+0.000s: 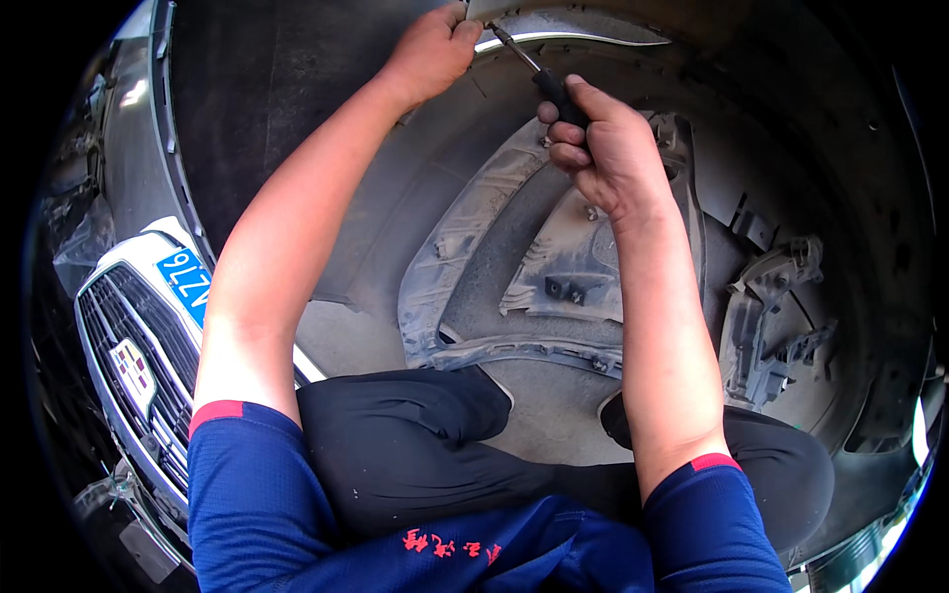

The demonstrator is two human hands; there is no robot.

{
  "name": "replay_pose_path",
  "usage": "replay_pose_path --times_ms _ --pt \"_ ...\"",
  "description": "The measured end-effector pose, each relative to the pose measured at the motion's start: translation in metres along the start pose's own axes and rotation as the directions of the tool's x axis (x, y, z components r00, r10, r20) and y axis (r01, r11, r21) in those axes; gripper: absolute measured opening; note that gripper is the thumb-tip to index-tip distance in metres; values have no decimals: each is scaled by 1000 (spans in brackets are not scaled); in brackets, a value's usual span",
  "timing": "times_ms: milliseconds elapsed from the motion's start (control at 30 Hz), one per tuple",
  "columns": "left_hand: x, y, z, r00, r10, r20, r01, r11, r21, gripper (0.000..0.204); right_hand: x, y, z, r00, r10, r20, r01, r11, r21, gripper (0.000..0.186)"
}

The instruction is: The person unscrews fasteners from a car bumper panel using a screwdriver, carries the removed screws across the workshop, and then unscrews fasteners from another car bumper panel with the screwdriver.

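My right hand (618,153) is wrapped round the black handle of a screwdriver (560,96). Its metal shaft points up and to the left, and the tip meets the lower edge of a pale curved panel (573,25) at the top of the view. Just left of that tip is my left hand (430,54), closed at the panel's left end with the thumb against the curled fingers. What the left fingers pinch is too small and partly hidden to make out. Both arms are stretched forward and raised above the floor.
Below my hands lies a dusty grey plastic car part (425,267) with clips along it. A bracket-like piece (756,326) rests to the right. At left is a car front end with a grille (114,306) and a blue plate (185,279). A dark curved shell surrounds the right side.
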State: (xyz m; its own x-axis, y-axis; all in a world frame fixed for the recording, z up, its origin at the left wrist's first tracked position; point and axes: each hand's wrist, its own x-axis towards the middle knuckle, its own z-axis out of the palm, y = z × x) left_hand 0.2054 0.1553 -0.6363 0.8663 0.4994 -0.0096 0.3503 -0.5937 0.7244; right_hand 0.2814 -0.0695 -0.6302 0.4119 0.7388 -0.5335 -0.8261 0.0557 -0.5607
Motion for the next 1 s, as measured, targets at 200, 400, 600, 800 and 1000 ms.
replay_pose_path --times_ms 200,400,600,800,1000 --pt "-2 7 0 1000 -29 5 29 1000 6 37 1 15 6 664 -733 148 521 312 -794 32" --pt "-1 2 0 1000 -6 17 7 1000 -29 38 -6 12 18 878 -340 -337 341 938 -57 43" --pt "1 -6 4 999 -36 5 36 999 19 34 -4 14 7 643 -758 114 482 284 -829 34" --pt "4 -13 7 1000 0 -25 1 1000 17 34 -11 12 18 884 -422 -202 330 868 -370 31" --pt "6 -10 9 1000 -10 -9 10 999 -32 35 -4 19 8 730 -683 -33 450 516 -729 37"
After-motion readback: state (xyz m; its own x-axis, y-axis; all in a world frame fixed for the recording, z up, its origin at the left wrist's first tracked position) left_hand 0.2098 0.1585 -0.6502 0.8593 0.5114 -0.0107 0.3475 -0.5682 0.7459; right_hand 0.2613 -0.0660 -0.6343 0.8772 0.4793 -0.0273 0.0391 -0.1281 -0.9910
